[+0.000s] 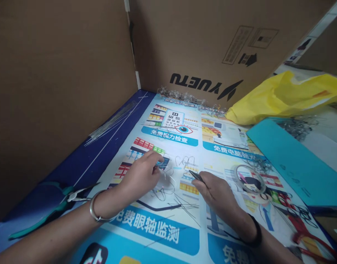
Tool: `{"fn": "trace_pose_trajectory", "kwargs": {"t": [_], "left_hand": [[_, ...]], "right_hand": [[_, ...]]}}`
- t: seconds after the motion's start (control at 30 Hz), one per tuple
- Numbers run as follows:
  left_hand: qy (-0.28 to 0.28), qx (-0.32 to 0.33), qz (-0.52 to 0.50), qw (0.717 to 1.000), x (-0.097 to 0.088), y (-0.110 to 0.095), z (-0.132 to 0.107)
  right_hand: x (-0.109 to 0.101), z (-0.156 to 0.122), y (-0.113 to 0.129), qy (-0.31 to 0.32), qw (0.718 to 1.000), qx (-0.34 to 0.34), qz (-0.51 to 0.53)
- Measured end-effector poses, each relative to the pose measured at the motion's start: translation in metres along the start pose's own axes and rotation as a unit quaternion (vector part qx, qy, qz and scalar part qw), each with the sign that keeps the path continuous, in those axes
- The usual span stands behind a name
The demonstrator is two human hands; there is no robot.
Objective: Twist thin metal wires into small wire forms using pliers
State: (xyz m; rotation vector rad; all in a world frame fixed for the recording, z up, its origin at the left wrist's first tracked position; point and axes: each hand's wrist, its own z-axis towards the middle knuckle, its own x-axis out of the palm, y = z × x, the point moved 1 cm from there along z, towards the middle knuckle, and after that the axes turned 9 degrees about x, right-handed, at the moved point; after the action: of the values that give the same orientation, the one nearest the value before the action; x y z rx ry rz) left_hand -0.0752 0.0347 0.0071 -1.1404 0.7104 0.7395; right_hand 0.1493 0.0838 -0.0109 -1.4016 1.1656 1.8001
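Observation:
My left hand (146,170), a silver bangle at its wrist, is closed in a pinch over the printed sheet (168,203). A thin wire (172,179) runs close to its fingertips; the pinched end is hard to make out. My right hand (216,190) is wrapped round dark, pointed tweezers (195,175), with their tip directed left towards the left hand. Most of the tweezers' body is hidden in the palm. Bent wire pieces (186,161) lie between and above the hands. Below them are a looped wire piece (161,193) and several straight wires (186,205).
Green-handled pliers (47,212) lie at the left, near a bundle of straight wires (113,123). Cardboard walls (61,73) stand left and behind. A tape roll (249,179), teal box (297,161), yellow bag (284,95) and red-handled tool (308,236) are at right. Wire shapes (185,96) line the back.

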Motion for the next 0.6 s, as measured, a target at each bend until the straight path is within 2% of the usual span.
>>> {"fn": "trace_pose_trajectory", "kwargs": {"t": [0.2,0.33,0.47,0.6], "left_hand": [[0.092,0.000,0.141,0.986,-0.006,-0.003,0.002],[0.137,-0.006,0.194,0.971,-0.011,-0.012,0.007],[0.143,-0.002,0.176,0.974,-0.013,-0.015,0.015],[0.115,0.003,0.099,0.988,-0.012,-0.009,0.027]], "right_hand": [[-0.003,-0.001,0.001,0.019,0.999,0.021,0.034],[-0.012,0.000,0.012,0.030,0.998,0.017,0.061],[-0.018,0.005,0.027,0.039,0.995,0.009,0.087],[-0.020,0.014,0.037,0.050,0.989,0.006,0.136]]}}
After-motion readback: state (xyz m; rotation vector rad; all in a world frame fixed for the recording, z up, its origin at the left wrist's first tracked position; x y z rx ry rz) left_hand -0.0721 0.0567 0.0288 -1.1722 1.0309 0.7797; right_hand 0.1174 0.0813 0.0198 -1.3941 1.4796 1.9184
